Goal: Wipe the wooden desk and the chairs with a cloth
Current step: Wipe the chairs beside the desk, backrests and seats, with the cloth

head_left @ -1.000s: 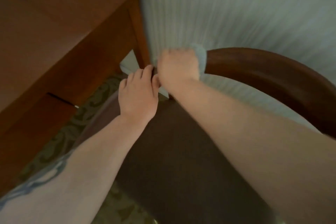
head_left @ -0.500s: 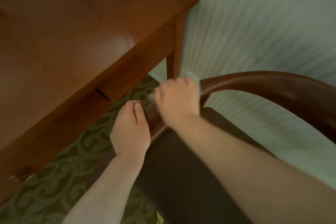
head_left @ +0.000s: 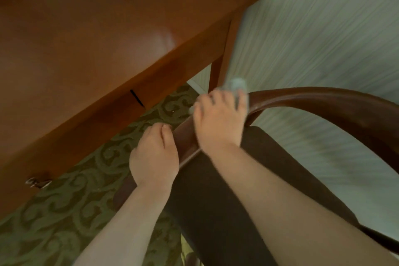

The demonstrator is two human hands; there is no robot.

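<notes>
Now right hand [head_left: 219,124] fingers clamp the cloth [head_left: 236,86] on the chair [head_left: 313,101]; left hand [head_left: 154,155] fingers curl over its rail.

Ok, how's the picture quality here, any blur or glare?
Head view: motion blur streaks the wall and smears the cloth under the right hand; a soft glare patch sits on the desk top; wide-angle bending shows at the edges.

Green patterned carpet [head_left: 71,207] meets a pale striped wall [head_left: 323,28].

Furnished room, likely hotel or home: patterned green carpet [head_left: 71,196], striped wallpaper [head_left: 313,34], wooden counter [head_left: 90,34] with drawer pull [head_left: 37,183], upholstered chair [head_left: 323,103].
</notes>
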